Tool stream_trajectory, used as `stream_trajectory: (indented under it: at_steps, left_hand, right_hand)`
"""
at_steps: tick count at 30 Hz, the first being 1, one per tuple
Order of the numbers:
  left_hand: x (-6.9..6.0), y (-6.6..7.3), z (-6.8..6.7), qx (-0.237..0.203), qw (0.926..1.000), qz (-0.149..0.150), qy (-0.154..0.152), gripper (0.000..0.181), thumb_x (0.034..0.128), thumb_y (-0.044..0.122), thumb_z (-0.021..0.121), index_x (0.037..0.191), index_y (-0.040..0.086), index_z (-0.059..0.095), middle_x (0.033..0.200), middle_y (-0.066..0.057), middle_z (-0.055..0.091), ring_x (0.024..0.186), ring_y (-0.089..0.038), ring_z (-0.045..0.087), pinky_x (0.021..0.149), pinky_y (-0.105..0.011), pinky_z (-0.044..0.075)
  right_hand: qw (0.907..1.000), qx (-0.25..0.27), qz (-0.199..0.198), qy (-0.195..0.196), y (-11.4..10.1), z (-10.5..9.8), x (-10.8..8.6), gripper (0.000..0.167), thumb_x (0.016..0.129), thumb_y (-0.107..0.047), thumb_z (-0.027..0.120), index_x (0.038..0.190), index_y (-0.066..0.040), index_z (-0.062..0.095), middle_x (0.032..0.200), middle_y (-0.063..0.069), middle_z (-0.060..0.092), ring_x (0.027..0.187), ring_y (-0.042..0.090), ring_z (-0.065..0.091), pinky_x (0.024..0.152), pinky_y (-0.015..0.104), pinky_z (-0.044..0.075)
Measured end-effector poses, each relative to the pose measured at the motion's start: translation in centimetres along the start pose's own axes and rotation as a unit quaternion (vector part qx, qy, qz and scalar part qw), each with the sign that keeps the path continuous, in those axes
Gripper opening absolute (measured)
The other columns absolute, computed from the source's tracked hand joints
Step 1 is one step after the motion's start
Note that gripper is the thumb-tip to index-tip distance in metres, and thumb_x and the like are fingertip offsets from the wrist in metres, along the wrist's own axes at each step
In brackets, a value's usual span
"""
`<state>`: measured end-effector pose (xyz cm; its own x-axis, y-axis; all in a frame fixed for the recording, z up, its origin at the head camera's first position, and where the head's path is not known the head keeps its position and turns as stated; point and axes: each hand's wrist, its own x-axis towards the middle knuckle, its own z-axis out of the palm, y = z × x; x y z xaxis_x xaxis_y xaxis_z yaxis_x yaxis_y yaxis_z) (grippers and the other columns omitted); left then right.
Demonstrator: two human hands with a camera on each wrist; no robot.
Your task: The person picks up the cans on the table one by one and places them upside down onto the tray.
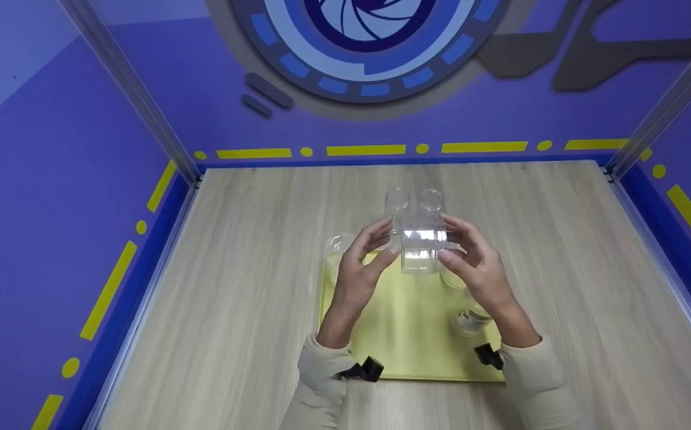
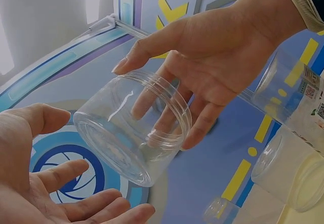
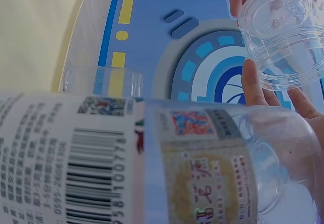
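Observation:
A clear plastic jar [image 1: 421, 246] with a threaded rim is held on its side above the yellow tray [image 1: 408, 346]. My right hand [image 1: 484, 272] grips it at the rim end, thumb on one side and fingers on the other, as the left wrist view also shows. Near the jar's base, my left hand [image 1: 357, 275] is spread, its fingers [image 2: 61, 176] apart from the plastic in the left wrist view. Below the right hand stands a clear jar with a printed label [image 1: 472, 321]; its label [image 3: 96, 158] fills much of the right wrist view.
Two clear containers [image 1: 398, 200] [image 1: 431, 200] stand behind the held jar. Another clear container [image 1: 338, 243] is at the tray's left, partly hidden by the left hand. One more [image 1: 453, 279] shows partly behind the right hand. Blue panels [image 1: 82, 179] enclose the wooden table [image 1: 249, 286].

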<state>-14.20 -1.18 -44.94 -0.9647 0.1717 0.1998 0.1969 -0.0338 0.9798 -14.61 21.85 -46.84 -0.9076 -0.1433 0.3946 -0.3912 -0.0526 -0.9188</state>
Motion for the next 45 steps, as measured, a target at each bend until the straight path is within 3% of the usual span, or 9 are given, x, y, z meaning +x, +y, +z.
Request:
stream_trajectory:
  at_steps: [6,12,16,30,45]
  left_hand:
    - [0.0,0.1,0.1,-0.005,1.0000,0.003,-0.007,0.058,0.1009,0.029,0.067,0.153,0.008,0.054,0.150,-0.011,0.058,0.137,-0.026,0.055,0.111,-0.048,0.047]
    - [0.0,0.2,0.1,-0.032,0.9994,0.003,-0.012,0.058,0.1008,0.028,0.067,0.153,0.006,0.054,0.150,-0.015,0.057,0.137,-0.028,0.055,0.107,-0.043,0.052]
    - [0.0,0.2,0.2,-0.053,0.9985,-0.003,-0.013,0.058,0.1009,0.028,0.067,0.153,0.005,0.054,0.150,-0.017,0.056,0.137,-0.030,0.055,0.104,-0.043,0.054]
    - [0.1,0.2,0.3,-0.068,0.9976,-0.010,-0.011,0.058,0.1005,0.024,0.067,0.153,0.004,0.053,0.151,-0.020,0.054,0.139,-0.033,0.053,0.104,-0.045,0.054]
    - [0.1,0.0,0.1,-0.086,0.9959,-0.002,-0.029,0.064,0.0999,0.027,0.066,0.157,0.005,0.048,0.152,-0.019,0.053,0.139,-0.031,0.053,0.101,-0.048,0.055]
  right_hand:
    - [1.0000,-0.001,0.006,-0.002,-0.1,0.3,0.1,0.059,0.096,0.010,0.064,0.152,0.010,0.046,0.140,0.020,0.056,0.122,0.026,0.060,0.101,0.029,0.053]
    - [0.9999,-0.005,0.010,-0.004,-0.3,0.5,0.2,0.059,0.096,0.009,0.064,0.152,0.009,0.046,0.142,0.022,0.054,0.124,0.029,0.059,0.101,0.030,0.053]
    - [0.9999,-0.001,0.013,-0.005,-0.3,0.6,0.2,0.059,0.096,0.009,0.064,0.152,0.008,0.047,0.142,0.024,0.054,0.124,0.028,0.059,0.102,0.031,0.053]
    - [0.9999,0.011,0.007,-0.004,-0.4,0.9,0.3,0.059,0.094,0.011,0.065,0.150,0.011,0.047,0.139,0.023,0.056,0.122,0.026,0.061,0.102,0.033,0.054]
    - [0.9998,0.010,0.011,-0.015,-0.5,1.3,0.2,0.058,0.095,0.010,0.063,0.151,0.011,0.046,0.141,0.022,0.056,0.126,0.026,0.060,0.103,0.033,0.054]
